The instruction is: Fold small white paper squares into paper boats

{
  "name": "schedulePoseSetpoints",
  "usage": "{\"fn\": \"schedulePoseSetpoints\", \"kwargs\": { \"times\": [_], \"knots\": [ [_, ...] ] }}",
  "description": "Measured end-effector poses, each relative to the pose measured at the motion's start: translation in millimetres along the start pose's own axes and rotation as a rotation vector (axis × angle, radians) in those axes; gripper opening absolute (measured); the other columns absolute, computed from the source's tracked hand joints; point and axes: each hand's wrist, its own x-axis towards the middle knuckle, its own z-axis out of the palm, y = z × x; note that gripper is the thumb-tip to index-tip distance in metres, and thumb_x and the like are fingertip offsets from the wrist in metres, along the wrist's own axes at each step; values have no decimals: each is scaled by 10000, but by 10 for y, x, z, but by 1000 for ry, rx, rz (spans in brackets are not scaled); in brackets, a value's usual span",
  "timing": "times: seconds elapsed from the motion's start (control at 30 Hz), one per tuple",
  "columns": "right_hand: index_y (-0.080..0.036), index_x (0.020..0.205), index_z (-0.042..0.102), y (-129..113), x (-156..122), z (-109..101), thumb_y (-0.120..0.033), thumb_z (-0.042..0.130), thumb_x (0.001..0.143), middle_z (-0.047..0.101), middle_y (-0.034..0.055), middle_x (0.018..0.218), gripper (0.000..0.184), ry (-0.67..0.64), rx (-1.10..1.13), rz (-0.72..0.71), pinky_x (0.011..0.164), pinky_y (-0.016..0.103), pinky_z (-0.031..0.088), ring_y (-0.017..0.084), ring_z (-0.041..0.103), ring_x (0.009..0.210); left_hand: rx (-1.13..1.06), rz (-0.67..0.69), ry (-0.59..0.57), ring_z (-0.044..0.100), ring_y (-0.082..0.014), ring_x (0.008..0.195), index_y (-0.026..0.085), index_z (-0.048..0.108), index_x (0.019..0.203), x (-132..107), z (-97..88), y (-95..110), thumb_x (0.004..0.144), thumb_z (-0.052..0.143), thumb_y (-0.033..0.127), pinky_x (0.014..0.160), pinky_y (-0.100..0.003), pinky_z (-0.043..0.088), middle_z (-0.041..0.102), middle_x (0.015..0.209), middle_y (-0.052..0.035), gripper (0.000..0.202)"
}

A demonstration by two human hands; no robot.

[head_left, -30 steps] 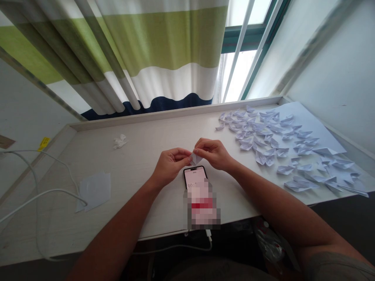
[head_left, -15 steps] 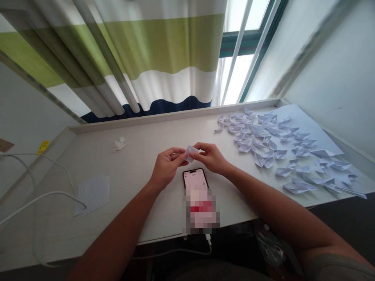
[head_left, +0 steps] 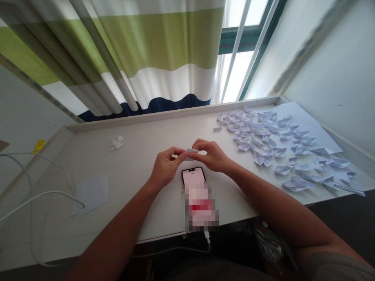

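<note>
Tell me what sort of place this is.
Probably a home or dorm room: a white desk under a window with a striped curtain, a phone plugged in on it, and many folded paper shapes. The left hand and right hand pinch a small paper piece.

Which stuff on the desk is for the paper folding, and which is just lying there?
For the folding: small folded paper, pinched by left hand and right hand; pile of folded paper shapes; flat paper sheets.
Just lying there: phone; crumpled scrap; white cable.
</note>
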Motion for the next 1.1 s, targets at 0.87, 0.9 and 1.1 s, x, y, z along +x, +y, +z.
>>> {"fn": "schedulePoseSetpoints", "kwargs": {
  "times": [0.87, 0.9, 1.1],
  "knots": [
    [-218, 1067, 801, 86, -49, 82, -508, 744, 956, 766, 25, 830, 316, 5, 222, 14, 556, 289, 596, 151, 704, 687, -194, 19, 9, 763, -200, 782, 184, 844, 948, -23, -1, 157, 825, 872, 334, 718, -328, 615, 839, 896, -78, 196],
    [-221, 1048, 806, 84, -45, 87, -495, 772, 937, 779, 35, 890, 298, 12, 261, -4, 613, 310, 636, 161, 728, 748, -199, 15, 17, 767, -202, 791, 185, 849, 952, -31, -3, 179, 819, 876, 329, 753, -345, 631, 843, 911, -78, 198],
    [-253, 964, 839, 88, -23, 70, -471, 838, 895, 689, 29, 937, 229, 66, 197, -88, 703, 337, 661, 156, 701, 803, -204, -2, 74, 781, -219, 786, 178, 855, 958, -31, -20, 201, 785, 895, 326, 818, -400, 666, 846, 898, -72, 231]
  ]
}}
